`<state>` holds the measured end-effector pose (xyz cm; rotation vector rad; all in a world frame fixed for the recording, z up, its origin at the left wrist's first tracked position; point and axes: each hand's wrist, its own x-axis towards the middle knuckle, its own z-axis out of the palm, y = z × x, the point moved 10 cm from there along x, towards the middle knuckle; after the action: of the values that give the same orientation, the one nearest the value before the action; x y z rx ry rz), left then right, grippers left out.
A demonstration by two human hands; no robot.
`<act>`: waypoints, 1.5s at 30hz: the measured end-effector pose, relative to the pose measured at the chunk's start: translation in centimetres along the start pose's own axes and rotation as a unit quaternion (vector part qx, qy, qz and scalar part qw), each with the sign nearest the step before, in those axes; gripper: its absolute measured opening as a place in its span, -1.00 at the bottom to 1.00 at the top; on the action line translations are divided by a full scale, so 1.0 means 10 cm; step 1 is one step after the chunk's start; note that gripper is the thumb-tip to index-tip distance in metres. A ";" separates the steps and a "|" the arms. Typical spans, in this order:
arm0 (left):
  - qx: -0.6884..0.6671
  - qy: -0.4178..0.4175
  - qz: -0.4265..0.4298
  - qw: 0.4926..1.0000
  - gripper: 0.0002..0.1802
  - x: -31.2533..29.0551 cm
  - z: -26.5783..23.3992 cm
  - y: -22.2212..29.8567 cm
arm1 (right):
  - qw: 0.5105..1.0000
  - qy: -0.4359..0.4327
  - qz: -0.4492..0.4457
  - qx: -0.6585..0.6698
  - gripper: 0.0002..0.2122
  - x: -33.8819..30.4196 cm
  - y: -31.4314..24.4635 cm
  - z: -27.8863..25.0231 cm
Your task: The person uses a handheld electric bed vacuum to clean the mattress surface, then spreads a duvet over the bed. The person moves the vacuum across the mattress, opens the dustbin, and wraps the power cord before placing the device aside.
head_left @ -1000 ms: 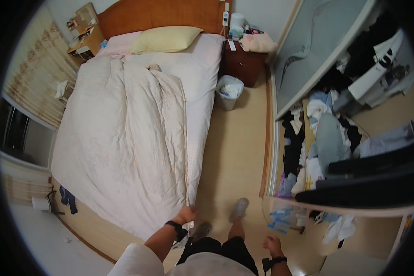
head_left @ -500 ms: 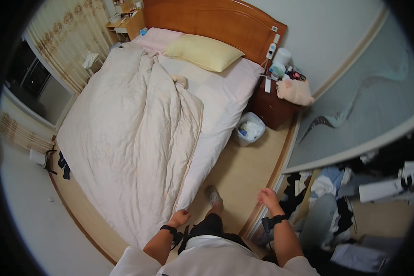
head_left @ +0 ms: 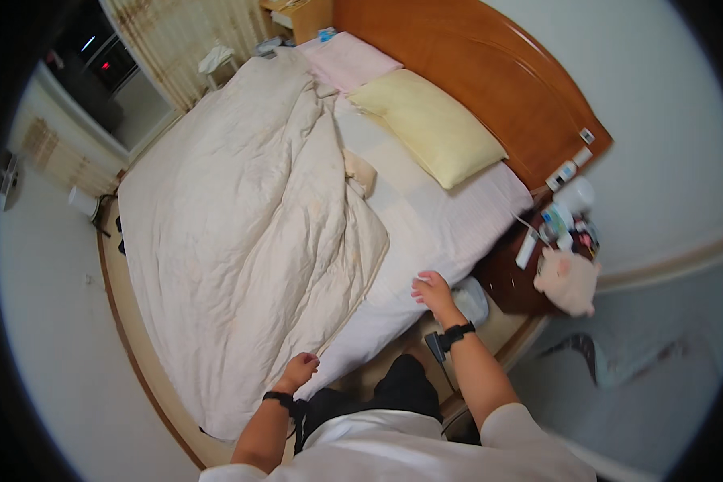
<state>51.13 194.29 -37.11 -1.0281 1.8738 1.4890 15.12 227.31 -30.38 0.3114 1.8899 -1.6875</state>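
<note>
A rumpled cream duvet (head_left: pixel 241 233) covers most of a double bed with a wooden headboard (head_left: pixel 490 88). My left hand (head_left: pixel 299 371) rests at the duvet's near edge, fingers curled on the fabric. My right hand (head_left: pixel 434 291) hovers open over the bare white sheet (head_left: pixel 434 233) at the bed's near side, fingers spread. A yellow pillow (head_left: pixel 426 124) and a pink pillow (head_left: pixel 347 60) lie at the head of the bed. Both wrists wear dark bands.
A dark wooden nightstand (head_left: pixel 530 277) beside the bed carries bottles and a pink plush toy (head_left: pixel 569 277). A white bin (head_left: pixel 472 299) stands below it. Curtains (head_left: pixel 193 36) hang at the far side. Wooden floor runs along the bed.
The view has swung left and closer to the head of the bed. My right hand rose from near the floor up over the sheet; my left hand stays at the duvet edge.
</note>
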 end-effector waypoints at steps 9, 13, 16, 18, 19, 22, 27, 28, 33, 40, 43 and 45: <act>-0.415 0.086 -0.262 0.867 -0.44 1.09 1.08 -0.03 | 0.952 -0.020 -0.088 -0.293 -0.18 3.73 -0.69 0.98; -0.630 0.188 -0.323 0.681 -0.09 1.52 1.55 -0.27 | 0.927 -0.025 -0.148 -0.345 -0.02 4.61 -0.71 1.35; -0.746 0.248 -0.305 0.537 0.05 1.80 1.67 -0.36 | 0.880 -0.011 -0.267 -0.392 0.03 5.00 -0.84 1.76; -0.784 0.304 -0.313 0.441 -0.03 1.97 1.69 -0.41 | 0.884 -0.033 -0.258 -0.389 0.01 5.32 -0.85 1.99; -0.806 0.274 -0.247 0.462 -0.11 2.19 1.60 -0.31 | 0.886 -0.059 -0.274 -0.370 -0.05 5.40 -0.88 2.12; -0.807 0.282 -0.134 0.502 -0.49 2.45 1.33 -0.16 | 0.907 -0.136 -0.232 -0.323 -0.26 5.45 -0.76 2.25; -0.782 0.277 -0.121 0.545 -0.43 2.16 1.16 0.02 | 0.902 -0.139 -0.312 -0.264 -0.53 4.71 -1.12 1.22; -0.767 0.282 -0.137 0.560 -0.43 1.92 1.16 0.03 | 0.898 -0.142 -0.318 -0.268 -0.56 4.52 -1.31 0.82; -0.695 0.248 -0.199 0.645 -0.40 0.78 1.41 -0.06 | 0.798 0.101 -0.327 -0.496 -0.63 3.10 -2.80 -1.82; -0.535 0.249 -0.365 0.720 -0.34 0.75 1.92 -0.84 | 0.782 0.232 -0.151 -0.559 -0.64 1.81 -3.66 -3.62; -0.462 0.223 -0.415 0.752 -0.27 0.87 1.96 -0.92 | 0.819 0.173 -0.133 -0.531 -0.64 1.63 -3.43 -3.35; -0.383 0.230 -0.441 0.778 -0.22 0.80 1.84 -0.76 | 0.825 0.116 -0.190 -0.519 -0.65 1.43 -3.10 -2.82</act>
<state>51.88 209.39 -52.32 -2.3939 0.6388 1.4121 -20.32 246.29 -11.78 -0.3417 2.8668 -0.5791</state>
